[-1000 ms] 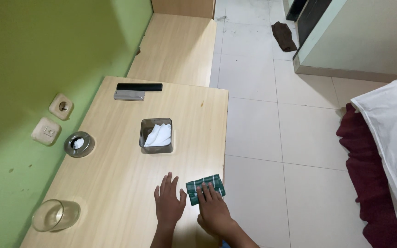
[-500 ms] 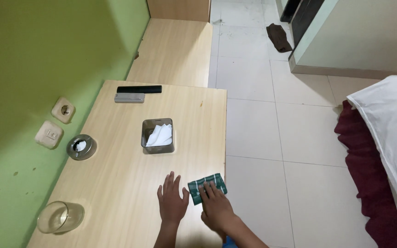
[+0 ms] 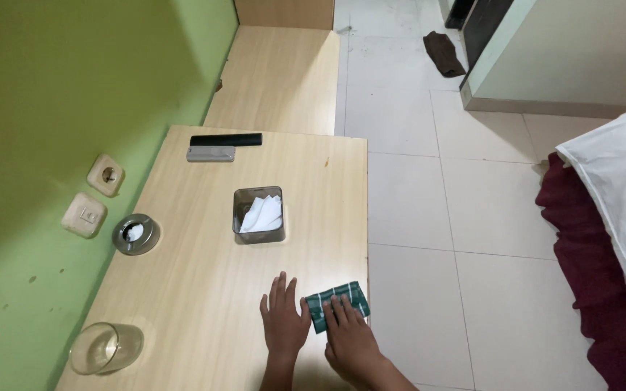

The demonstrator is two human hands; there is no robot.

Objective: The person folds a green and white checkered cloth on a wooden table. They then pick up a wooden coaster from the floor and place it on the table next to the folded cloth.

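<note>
Compared with a second ago, little is changed: the right hand (image 3: 349, 337) stays pressed flat, fingers spread, on the green cloth (image 3: 337, 305); the left hand (image 3: 284, 322) rests open on the surface (image 3: 204, 289) just beside it.

Both hands (image 3: 284, 324) and forearms look bare, seemingly without sleeves.

Right hand (image 3: 349, 337) laid flat on folded green checked cloth (image 3: 338, 304) at table (image 3: 204, 289) edge; left hand (image 3: 284, 322) pressed flat just beside.
</note>
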